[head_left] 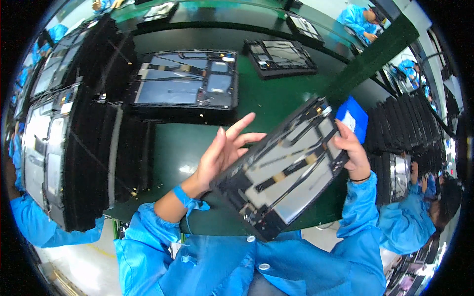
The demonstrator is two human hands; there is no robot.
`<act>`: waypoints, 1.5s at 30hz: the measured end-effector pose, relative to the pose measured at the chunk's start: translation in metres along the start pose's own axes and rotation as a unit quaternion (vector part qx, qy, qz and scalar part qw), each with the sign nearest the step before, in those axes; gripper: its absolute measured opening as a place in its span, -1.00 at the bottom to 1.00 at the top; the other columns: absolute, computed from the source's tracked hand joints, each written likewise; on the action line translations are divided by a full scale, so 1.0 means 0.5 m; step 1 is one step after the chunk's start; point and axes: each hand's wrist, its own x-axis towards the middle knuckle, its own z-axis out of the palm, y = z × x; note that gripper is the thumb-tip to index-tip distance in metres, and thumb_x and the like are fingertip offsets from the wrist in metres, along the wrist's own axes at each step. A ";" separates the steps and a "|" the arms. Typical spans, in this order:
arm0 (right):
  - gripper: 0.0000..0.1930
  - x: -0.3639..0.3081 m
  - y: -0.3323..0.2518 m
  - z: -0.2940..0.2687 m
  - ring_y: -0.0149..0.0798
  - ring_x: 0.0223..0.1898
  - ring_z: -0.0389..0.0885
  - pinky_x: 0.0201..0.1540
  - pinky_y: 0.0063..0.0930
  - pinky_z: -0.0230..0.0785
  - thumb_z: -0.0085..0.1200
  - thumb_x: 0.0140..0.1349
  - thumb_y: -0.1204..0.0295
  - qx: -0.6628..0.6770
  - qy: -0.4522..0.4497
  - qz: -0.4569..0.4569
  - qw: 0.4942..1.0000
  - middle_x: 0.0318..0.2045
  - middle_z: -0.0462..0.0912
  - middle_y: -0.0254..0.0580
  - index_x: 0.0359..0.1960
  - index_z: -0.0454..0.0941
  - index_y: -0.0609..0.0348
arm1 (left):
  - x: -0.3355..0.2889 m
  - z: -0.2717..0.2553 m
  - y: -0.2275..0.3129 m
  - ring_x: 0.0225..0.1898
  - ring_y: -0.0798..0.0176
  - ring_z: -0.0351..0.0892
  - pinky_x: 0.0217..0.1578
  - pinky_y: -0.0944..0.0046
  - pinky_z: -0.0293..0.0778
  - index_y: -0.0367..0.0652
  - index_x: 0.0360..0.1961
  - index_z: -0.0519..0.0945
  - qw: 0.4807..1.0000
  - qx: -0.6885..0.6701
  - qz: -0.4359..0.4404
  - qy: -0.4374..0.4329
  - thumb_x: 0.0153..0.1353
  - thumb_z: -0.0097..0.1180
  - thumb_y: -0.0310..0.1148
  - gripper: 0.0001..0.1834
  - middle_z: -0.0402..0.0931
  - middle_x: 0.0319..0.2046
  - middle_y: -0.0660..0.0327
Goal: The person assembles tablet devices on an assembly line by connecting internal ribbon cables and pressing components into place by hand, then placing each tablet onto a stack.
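Observation:
An opened tablet, its silver battery cells and dark ribbon cables exposed, lies in a black foam tray tilted above the green table. My right hand grips the tray's far right edge, fingers on top. My left hand, with a blue strap at the wrist, is beside the tray's left edge. Its fingers are spread and hold nothing; some fingertips come close to the tray or pass behind it. Past my left hand, another opened tablet rests in a black tray on the table.
Tall stacks of black trays with opened tablets stand at the left. Another tablet tray lies at the far right, near a green post. A blue bin and stacked black trays are on the right. Co-workers in blue sit around.

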 end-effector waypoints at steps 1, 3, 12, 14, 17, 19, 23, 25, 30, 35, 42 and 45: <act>-0.36 0.014 -0.018 0.014 -0.25 0.00 0.51 0.06 -0.42 0.36 0.17 0.11 0.41 0.004 0.005 -0.025 1.000 0.07 0.46 -0.13 0.24 0.21 0.28 | 0.001 -0.024 -0.001 0.14 0.11 0.38 0.14 0.10 0.35 -0.16 0.37 0.02 0.999 -0.040 -0.007 0.030 0.34 -0.35 0.19 -0.23 0.17 0.25 0.00; -0.45 0.059 -0.058 0.062 -0.36 -0.07 0.54 0.00 -0.49 0.38 0.11 0.18 0.41 0.039 -0.012 -0.037 0.998 0.00 0.52 -0.21 0.20 0.27 0.25 | -0.043 -0.145 -0.070 0.03 0.21 0.47 0.12 0.14 0.38 -0.21 0.16 0.34 0.972 0.155 -0.108 0.136 0.38 -0.25 0.05 -0.42 0.46 -0.01 0.12; -0.70 0.297 -0.066 0.349 -0.38 -0.27 0.57 -0.15 -0.48 0.45 0.01 0.26 0.46 0.048 0.072 -0.136 0.987 -0.23 0.58 -0.25 0.00 0.40 0.28 | -0.001 -0.086 -0.067 -0.26 0.39 0.51 -0.14 0.38 0.44 -0.27 0.05 0.43 0.977 0.201 -0.042 0.048 0.40 -0.17 -0.11 -0.56 0.50 -0.23 0.21; -0.71 0.308 -0.058 0.404 -0.36 -0.26 0.57 -0.16 -0.47 0.45 -0.01 0.26 0.46 0.030 0.094 -0.127 0.987 -0.24 0.58 -0.23 -0.01 0.39 0.29 | 0.001 -0.097 -0.075 -0.25 0.39 0.51 -0.14 0.38 0.44 -0.27 0.05 0.43 0.977 0.207 -0.036 0.039 0.40 -0.17 -0.12 -0.57 0.50 -0.23 0.21; -0.70 0.307 -0.025 0.425 -0.36 -0.27 0.57 -0.17 -0.44 0.46 -0.02 0.26 0.47 0.055 0.056 -0.100 0.992 -0.22 0.58 -0.22 0.01 0.39 0.29 | 0.005 -0.091 -0.081 -0.25 0.40 0.50 -0.13 0.38 0.43 -0.28 0.04 0.44 0.979 0.200 -0.036 0.030 0.41 -0.17 -0.17 -0.60 0.50 -0.24 0.21; -0.68 0.290 -0.013 0.431 -0.40 -0.22 0.56 -0.12 -0.48 0.42 -0.04 0.25 0.51 0.036 0.053 -0.127 0.990 -0.18 0.57 -0.21 0.04 0.37 0.31 | 0.006 -0.084 -0.081 -0.31 0.44 0.48 -0.21 0.43 0.42 -0.27 -0.01 0.46 0.978 0.204 -0.031 0.042 0.41 -0.17 -0.27 -0.69 0.48 -0.30 0.26; -0.57 0.262 -0.004 0.420 -0.32 0.03 0.42 0.14 -0.40 0.22 -0.05 0.26 0.46 -0.050 0.089 -0.153 0.983 -0.01 0.47 -0.12 0.15 0.29 0.34 | 0.004 -0.087 -0.083 -0.25 0.42 0.48 -0.14 0.40 0.42 -0.30 0.03 0.44 0.970 0.234 -0.043 0.040 0.40 -0.15 -0.31 -0.68 0.49 -0.25 0.22; -0.49 0.283 -0.011 0.400 -0.23 0.25 0.20 0.31 -0.31 -0.03 -0.02 0.25 0.41 -0.063 0.115 -0.194 0.972 0.19 0.33 -0.09 0.22 0.24 0.32 | -0.001 -0.085 -0.081 -0.25 0.42 0.48 -0.14 0.41 0.41 -0.30 0.03 0.44 0.973 0.224 -0.046 0.043 0.40 -0.13 -0.32 -0.69 0.49 -0.25 0.23; -0.60 0.568 -0.110 0.183 -0.07 0.09 0.47 0.16 -0.27 0.25 -0.04 0.20 0.38 -0.430 0.036 -0.390 0.813 0.03 0.53 -0.02 0.09 0.42 0.19 | 0.003 -0.067 -0.080 -0.24 0.43 0.48 -0.13 0.43 0.42 -0.29 0.03 0.45 0.968 0.244 -0.054 0.036 0.37 -0.09 -0.35 -0.70 0.49 -0.25 0.23; -0.51 0.771 -0.118 0.037 0.11 0.14 0.40 0.17 -0.10 0.22 -0.05 0.21 0.18 -0.730 0.079 -0.219 0.643 0.10 0.46 0.07 0.16 0.38 0.07 | -0.003 -0.068 -0.081 -0.27 0.46 0.51 -0.20 0.42 0.46 -0.25 0.01 0.47 0.926 0.371 -0.059 0.038 0.36 -0.05 -0.35 -0.72 0.52 -0.29 0.25; -0.43 0.804 -0.143 0.046 -0.01 -0.02 0.50 0.00 -0.15 0.28 0.10 0.11 0.02 -0.748 -0.055 0.034 0.660 -0.04 0.55 0.02 0.07 0.47 0.13 | -0.006 -0.075 -0.075 -0.27 0.44 0.52 -0.20 0.43 0.46 -0.27 0.00 0.48 0.931 0.360 -0.055 0.032 0.36 -0.07 -0.39 -0.74 0.52 -0.28 0.23; -0.56 0.804 -0.161 -0.006 -0.17 -0.35 0.55 -0.30 -0.17 0.29 0.14 0.07 0.02 -0.760 -0.094 0.103 0.635 -0.39 0.64 -0.14 -0.27 0.66 0.17 | -0.002 -0.072 -0.073 -0.26 0.44 0.52 -0.20 0.43 0.46 -0.27 0.01 0.48 0.938 0.341 -0.055 0.034 0.36 -0.07 -0.39 -0.74 0.52 -0.27 0.23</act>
